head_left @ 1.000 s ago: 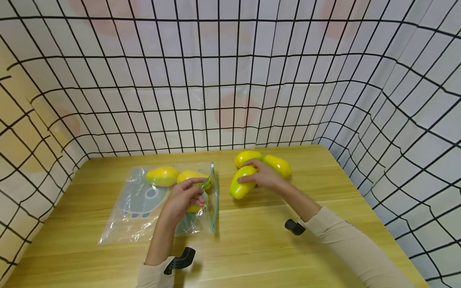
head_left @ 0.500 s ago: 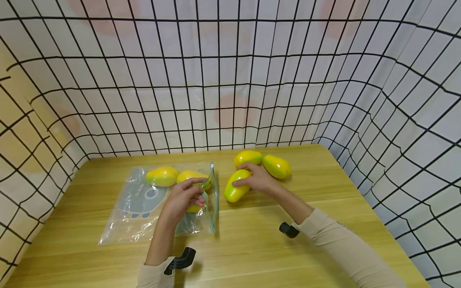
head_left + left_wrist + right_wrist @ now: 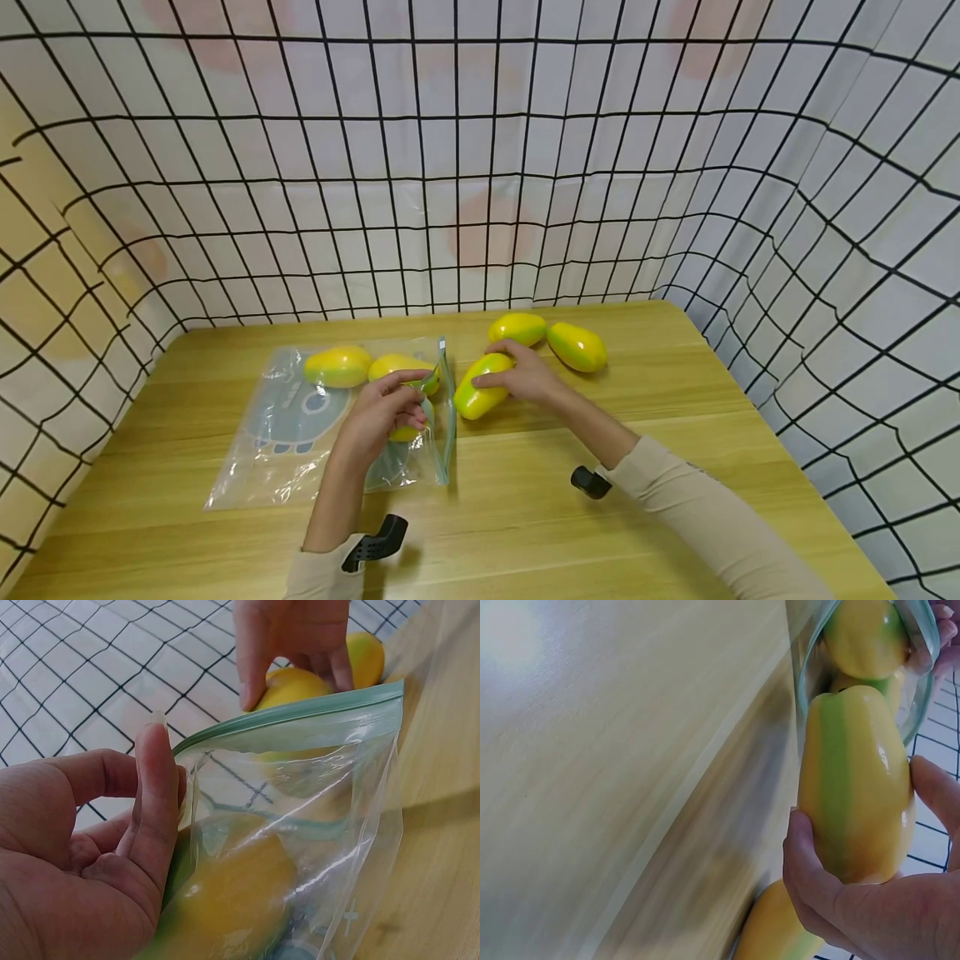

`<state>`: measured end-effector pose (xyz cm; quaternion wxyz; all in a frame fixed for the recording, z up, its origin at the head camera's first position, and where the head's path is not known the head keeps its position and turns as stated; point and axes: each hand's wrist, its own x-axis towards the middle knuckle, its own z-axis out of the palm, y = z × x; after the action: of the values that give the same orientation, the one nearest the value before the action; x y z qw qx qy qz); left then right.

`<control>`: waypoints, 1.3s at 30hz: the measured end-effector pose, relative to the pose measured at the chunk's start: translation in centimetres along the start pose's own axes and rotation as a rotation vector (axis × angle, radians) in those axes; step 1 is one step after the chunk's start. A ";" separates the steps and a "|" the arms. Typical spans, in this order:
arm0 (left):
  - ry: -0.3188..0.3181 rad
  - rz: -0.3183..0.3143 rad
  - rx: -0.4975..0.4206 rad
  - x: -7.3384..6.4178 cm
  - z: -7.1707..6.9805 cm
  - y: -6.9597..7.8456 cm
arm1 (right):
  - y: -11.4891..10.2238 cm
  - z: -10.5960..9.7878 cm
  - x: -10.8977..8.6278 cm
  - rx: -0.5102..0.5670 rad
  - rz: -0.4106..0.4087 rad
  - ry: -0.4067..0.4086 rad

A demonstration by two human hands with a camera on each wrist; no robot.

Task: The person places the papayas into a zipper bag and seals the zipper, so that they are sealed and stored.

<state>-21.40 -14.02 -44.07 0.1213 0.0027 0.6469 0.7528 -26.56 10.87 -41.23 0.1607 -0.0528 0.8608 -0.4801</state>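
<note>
My right hand (image 3: 525,375) grips a yellow papaya with a green stripe (image 3: 482,386), fingers and thumb round its sides. In the right wrist view the papaya (image 3: 855,780) points its far end into the bag's mouth. My left hand (image 3: 377,419) pinches the upper edge of a clear zip bag (image 3: 255,467) and holds its mouth open toward the right. Several papayas lie inside the bag, among them one at its back left (image 3: 337,367) and one by the mouth (image 3: 393,367). The left wrist view shows the green zip strip (image 3: 300,712) raised between the two hands.
Two more papayas rest at the back of the wooden table (image 3: 525,533), one behind my right hand (image 3: 517,329) and one to its right (image 3: 577,347). A black wire grid (image 3: 487,179) over pale cloth encloses the back and sides.
My right hand has moved the papaya left, from near the back papayas to the bag's mouth. The left hand and the bag have stayed in place.
</note>
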 end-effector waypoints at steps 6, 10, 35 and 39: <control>-0.001 -0.006 0.007 0.1 0.0 0.0 | -0.2 0.7 -0.1 0.018 0.005 0.002; -0.005 -0.007 0.007 0.0 0.1 0.0 | -0.1 1.0 -0.1 0.015 0.012 -0.008; 0.001 -0.011 0.015 -0.1 0.1 0.3 | -0.8 1.9 -0.5 -0.007 -0.018 -0.067; -0.004 -0.009 0.015 -0.1 0.1 0.2 | -0.9 2.0 -0.7 -0.003 -0.013 -0.063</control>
<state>-21.36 -13.96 -43.85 0.1259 0.0022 0.6524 0.7473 -25.31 8.94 -41.24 0.1844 -0.0738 0.8556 -0.4779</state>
